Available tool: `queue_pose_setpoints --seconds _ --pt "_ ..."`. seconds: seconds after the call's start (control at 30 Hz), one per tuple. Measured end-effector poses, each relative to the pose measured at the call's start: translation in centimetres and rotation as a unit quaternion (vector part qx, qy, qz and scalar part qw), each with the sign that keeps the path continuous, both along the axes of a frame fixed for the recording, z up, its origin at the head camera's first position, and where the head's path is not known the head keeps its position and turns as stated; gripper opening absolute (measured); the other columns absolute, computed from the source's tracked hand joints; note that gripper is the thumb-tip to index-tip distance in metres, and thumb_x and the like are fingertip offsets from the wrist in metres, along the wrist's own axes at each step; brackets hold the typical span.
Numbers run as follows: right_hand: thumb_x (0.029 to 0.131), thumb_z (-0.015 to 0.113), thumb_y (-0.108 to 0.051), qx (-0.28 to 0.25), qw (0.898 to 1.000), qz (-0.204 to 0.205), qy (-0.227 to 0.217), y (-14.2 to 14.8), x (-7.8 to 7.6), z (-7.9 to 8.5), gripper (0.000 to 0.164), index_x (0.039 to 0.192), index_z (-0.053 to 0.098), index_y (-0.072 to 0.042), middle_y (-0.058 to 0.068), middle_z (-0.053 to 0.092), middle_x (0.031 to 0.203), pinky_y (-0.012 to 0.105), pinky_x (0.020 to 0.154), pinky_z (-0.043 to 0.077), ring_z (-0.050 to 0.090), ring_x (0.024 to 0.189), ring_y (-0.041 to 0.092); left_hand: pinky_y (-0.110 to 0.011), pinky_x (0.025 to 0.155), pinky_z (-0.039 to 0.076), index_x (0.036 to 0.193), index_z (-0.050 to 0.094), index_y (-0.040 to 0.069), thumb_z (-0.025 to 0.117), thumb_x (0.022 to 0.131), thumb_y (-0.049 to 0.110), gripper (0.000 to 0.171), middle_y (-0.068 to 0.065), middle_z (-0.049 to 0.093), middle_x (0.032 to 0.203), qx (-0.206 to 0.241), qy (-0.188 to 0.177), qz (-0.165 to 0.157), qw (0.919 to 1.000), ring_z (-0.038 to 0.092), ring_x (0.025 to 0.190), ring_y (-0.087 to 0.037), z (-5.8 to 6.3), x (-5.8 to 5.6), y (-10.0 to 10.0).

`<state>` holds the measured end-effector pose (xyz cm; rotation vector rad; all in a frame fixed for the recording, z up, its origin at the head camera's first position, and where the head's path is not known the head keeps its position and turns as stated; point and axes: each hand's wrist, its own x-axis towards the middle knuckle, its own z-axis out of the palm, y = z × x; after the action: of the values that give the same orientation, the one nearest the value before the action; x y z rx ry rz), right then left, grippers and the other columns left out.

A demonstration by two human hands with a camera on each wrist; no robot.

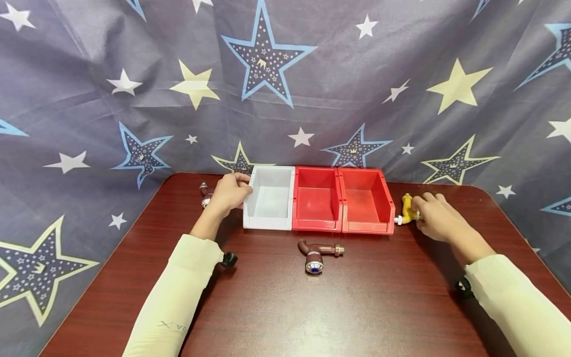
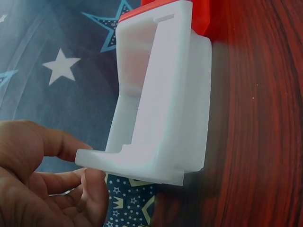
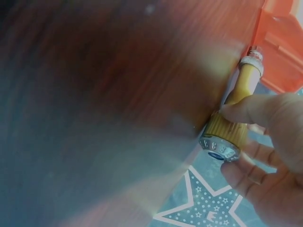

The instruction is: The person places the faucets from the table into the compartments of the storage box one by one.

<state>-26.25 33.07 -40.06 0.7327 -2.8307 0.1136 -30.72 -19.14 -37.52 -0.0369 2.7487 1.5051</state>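
Note:
My left hand point(image 1: 229, 191) is at the left side of a white plastic bin point(image 1: 268, 223). In the left wrist view, its thumb and fingers pinch the raised edge of the white bin point(image 2: 163, 94). On the right, my right hand point(image 1: 439, 218) holds a yellow faucet point(image 1: 407, 212) beside the bin row. The right wrist view shows the thumb on one side of the ribbed knob of the yellow faucet point(image 3: 227, 130) and fingers on the other. Its threaded end points toward the orange-red bin point(image 1: 367, 228).
A red bin point(image 1: 316, 225) stands between the white and orange-red ones, all side by side. A brown faucet point(image 1: 314, 253) lies in front of them. Another dark faucet point(image 1: 205, 196) lies left of my left hand. A star-patterned cloth point(image 1: 267, 124) hangs behind the wooden table point(image 1: 339, 312).

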Motion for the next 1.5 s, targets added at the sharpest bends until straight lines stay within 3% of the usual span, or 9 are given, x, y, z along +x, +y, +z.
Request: queue_pose_setpoints --seconds 0.27,0.83,1.17,1.5 --pt "0.068 0.077 0.001 0.001 1.000 -0.017 -0.010 -0.2 0.2 0.2 0.031 0.095 0.061 0.001 0.020 0.059 0.092 0.053 0.076 0.043 0.052 0.086 0.042 -0.027 0.070 0.047 0.126 0.067 -0.001 0.060 0.088 0.009 0.039 -0.008 0.067 0.096 -0.089 0.048 0.013 0.9948 0.060 0.085 -0.021 0.2 0.3 0.7" --pt "0.064 0.080 0.003 -0.005 1.000 -0.004 -0.008 0.7 0.2 -0.2 0.037 0.095 0.060 0.000 0.017 0.059 0.090 0.052 0.076 0.041 0.051 0.084 0.039 -0.030 0.074 0.049 0.128 0.066 0.000 0.061 0.089 0.010 0.041 -0.009 0.066 0.099 -0.087 0.040 0.013 0.9953 0.060 0.089 -0.023 0.2 0.2 1.2" --pt "0.064 0.081 0.010 -0.018 0.997 0.079 -0.002 1.6 -0.4 -0.3 0.043 0.098 0.059 -0.006 0.006 0.055 0.089 0.044 0.075 0.038 0.048 0.083 0.030 -0.028 0.070 0.048 0.125 0.067 0.001 0.060 0.089 0.010 0.038 -0.009 0.065 0.097 -0.085 0.044 0.014 0.9953 0.059 0.087 -0.022 0.1 0.1 0.9" --pt "0.059 0.084 0.007 -0.009 0.993 0.110 0.032 2.0 -0.6 -0.3 0.050 0.102 0.061 -0.005 0.006 0.058 0.091 0.046 0.074 0.041 0.050 0.082 0.030 -0.027 0.069 0.049 0.125 0.067 0.000 0.060 0.089 0.009 0.038 -0.009 0.064 0.098 -0.077 0.037 0.015 0.9962 0.059 0.087 -0.021 0.3 0.5 0.9"
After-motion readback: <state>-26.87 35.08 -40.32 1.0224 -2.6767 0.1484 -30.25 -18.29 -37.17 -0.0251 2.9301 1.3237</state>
